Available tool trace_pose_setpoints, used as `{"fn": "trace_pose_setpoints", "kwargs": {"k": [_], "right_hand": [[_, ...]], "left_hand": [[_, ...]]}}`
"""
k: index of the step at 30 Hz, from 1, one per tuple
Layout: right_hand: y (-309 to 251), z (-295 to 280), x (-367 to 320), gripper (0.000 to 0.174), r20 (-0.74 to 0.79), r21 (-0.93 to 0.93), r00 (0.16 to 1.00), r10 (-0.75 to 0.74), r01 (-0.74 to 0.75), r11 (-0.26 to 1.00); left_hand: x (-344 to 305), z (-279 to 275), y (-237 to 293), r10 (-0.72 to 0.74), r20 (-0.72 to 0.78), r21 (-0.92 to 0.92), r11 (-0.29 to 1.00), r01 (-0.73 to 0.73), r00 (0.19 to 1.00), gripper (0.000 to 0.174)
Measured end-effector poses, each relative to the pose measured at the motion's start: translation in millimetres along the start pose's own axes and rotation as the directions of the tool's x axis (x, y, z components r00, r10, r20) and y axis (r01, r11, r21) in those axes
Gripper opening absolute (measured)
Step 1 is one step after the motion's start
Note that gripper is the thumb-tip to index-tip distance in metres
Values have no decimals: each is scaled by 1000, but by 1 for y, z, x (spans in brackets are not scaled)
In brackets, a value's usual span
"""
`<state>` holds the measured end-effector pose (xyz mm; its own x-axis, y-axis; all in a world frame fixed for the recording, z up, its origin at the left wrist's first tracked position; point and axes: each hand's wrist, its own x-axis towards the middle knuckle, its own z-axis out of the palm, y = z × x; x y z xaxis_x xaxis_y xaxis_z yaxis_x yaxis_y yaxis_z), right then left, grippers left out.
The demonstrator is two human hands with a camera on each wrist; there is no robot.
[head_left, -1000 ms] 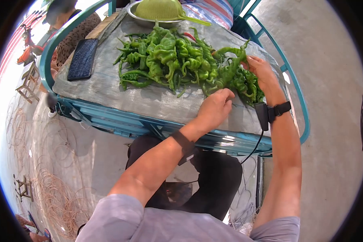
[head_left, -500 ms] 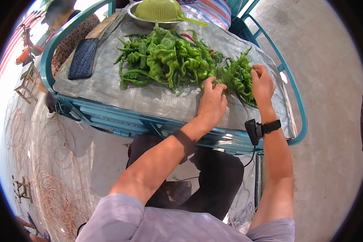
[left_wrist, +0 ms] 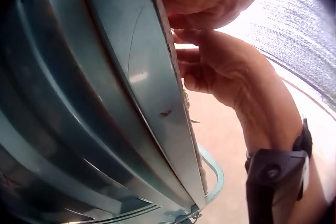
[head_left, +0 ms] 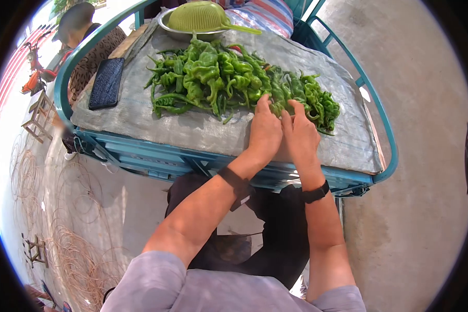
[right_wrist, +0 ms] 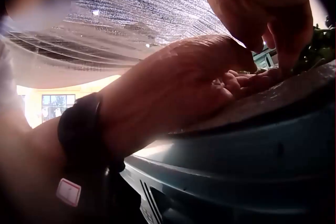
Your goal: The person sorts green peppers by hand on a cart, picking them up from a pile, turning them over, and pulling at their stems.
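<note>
Here we are at the near side of the green peppers [head_left: 208,70] heaped on the grey sheet [head_left: 192,131], left hand [head_left: 265,132] and right hand [head_left: 302,136] close together, fingertips at the heap, perhaps to steady it (whether either pinches one, I can't tell).

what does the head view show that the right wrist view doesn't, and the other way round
Only the head view: the phone, the green strainer and the striped fabric.

Only the right wrist view: a window and the sheet overhead.

Both: green peppers, left hand, right hand and the teal side panel.
</note>
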<state>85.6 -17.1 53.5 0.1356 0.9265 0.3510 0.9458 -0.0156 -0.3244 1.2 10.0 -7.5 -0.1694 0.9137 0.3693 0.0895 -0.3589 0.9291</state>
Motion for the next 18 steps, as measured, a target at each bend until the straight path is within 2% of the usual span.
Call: {"fn": "trace_pose_setpoints", "kwargs": {"k": [2, 5, 8, 9, 11, 14, 15, 18], "right_hand": [[6, 8, -1, 43, -29, 134, 1000, 8, -4, 991], [4, 19, 0, 47, -63, 184, 997, 47, -35, 982], [6, 29, 0, 47, -106, 218, 994, 40, -16, 976], [4, 30, -1, 48, -100, 355, 991, 84, -43, 934], [-1, 28, 0, 48, -76, 601, 984, 161, -83, 795], [0, 43, 4, 49, -104, 572, 980, 170, -80, 816], [-9, 36, 1, 46, -135, 503, 969, 206, -112, 857], [-13, 35, 1, 42, -158, 520, 945, 286, -166, 838]], "left_hand": [[0, -9, 4, -112, 57, -132, 984, 119, 992, 47], [0, -16, 8, -35, 59, 3, 999, 35, 998, 41], [-4, -15, -2, 161, 25, 217, 963, -162, 987, 38], [-3, -19, 2, 36, 55, 122, 992, -42, 998, 38], [2, -24, 11, -209, 139, -56, 974, 218, 968, 38], [-1, -24, 15, -82, 70, -90, 992, 88, 994, 34], [-1, -24, 15, -82, 88, -101, 991, 91, 993, 34], [-2, -25, 11, -82, 152, -112, 989, 99, 985, 31]]}}
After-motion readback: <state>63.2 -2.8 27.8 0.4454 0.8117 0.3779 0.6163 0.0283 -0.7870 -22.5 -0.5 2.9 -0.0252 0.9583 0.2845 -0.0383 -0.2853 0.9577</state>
